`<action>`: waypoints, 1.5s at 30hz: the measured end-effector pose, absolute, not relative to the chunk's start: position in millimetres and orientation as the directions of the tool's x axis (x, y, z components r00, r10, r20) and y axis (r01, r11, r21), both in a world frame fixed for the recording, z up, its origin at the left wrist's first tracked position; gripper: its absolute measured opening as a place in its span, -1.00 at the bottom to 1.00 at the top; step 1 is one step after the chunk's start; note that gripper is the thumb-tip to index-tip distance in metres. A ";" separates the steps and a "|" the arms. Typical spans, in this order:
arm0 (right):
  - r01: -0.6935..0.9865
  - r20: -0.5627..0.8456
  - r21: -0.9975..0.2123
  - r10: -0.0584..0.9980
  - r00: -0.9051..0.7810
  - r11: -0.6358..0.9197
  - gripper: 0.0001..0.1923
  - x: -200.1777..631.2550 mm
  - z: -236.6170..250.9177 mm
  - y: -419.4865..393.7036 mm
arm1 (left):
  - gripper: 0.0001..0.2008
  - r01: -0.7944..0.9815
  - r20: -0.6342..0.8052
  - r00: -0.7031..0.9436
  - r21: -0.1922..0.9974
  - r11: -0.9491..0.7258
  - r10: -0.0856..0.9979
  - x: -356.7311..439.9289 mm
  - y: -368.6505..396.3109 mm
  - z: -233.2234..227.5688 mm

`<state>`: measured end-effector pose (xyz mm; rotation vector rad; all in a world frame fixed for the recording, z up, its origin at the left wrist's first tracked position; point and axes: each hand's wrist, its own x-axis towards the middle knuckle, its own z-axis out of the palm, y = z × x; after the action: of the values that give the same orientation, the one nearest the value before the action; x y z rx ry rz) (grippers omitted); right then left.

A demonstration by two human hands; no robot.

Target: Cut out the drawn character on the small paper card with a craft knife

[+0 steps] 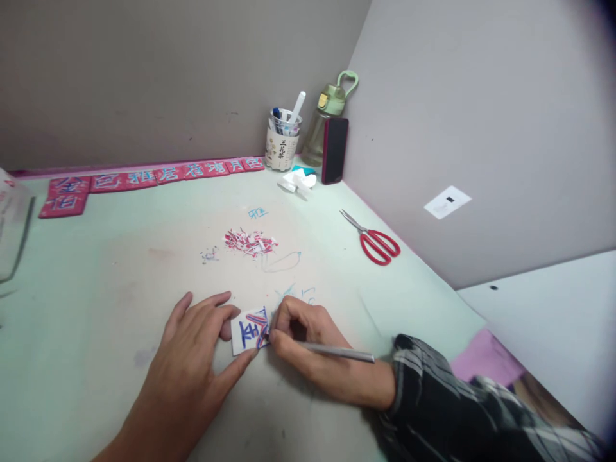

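Carefully, a small white tile (249, 332) marked in blue is steadied on the table (120, 276), its left side and near edge pinched between index finger and thumb by the left grip (202, 346), while a slim silver tool (341, 353) is clasped like a pen in the right grip (310, 333), its end directed at the tile's right side. Red is shown along the slanting strokes there, and fine cutting or scraping is judged to be the step in hand; whether the tip is pressed into the surface cannot be told, as it is partly hidden by the fingers. For clean work, the tool should be held low and lightly, with depth governed by the fingers rather than the arm, and the strokes should be followed in short, shallow passes. The left thumb, set close to the tool's end, is best placed out of the line of any slip, and at a bend the tile is better turned than the wrist twisted. Loose bits should be brushed toward the pile of red and white shavings (250, 242) beyond the hands, so that the marked edges can be clearly seen.
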<state>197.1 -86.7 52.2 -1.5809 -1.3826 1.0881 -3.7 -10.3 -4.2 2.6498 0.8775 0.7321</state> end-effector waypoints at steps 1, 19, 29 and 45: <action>0.334 -0.125 -0.932 0.989 0.074 -0.143 -0.83 196.5 52.6 -86.5 | -0.71 0.492 0.382 0.682 0.390 -0.778 0.623 -3.2 -11.3 -3.6; 0.089 -0.040 -0.995 0.999 0.018 -0.042 -0.79 200.3 59.8 -88.2 | -0.59 0.500 0.258 0.604 0.615 -0.610 0.754 -11.5 -12.5 -2.8; 0.040 0.023 -0.999 0.998 0.050 0.021 -0.79 200.8 56.1 -88.6 | -0.60 0.492 0.287 0.579 0.624 -0.607 0.763 -8.6 -16.3 0.6; 0.177 -0.022 -0.984 0.999 0.031 -0.027 -0.79 199.9 57.9 -86.9 | -0.64 0.490 0.397 0.580 0.528 -0.694 0.711 -5.8 -16.3 3.4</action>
<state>199.9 -86.9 57.9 -1.3718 -1.3056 1.1153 -5.8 -16.3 3.4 2.4524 0.9738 0.8501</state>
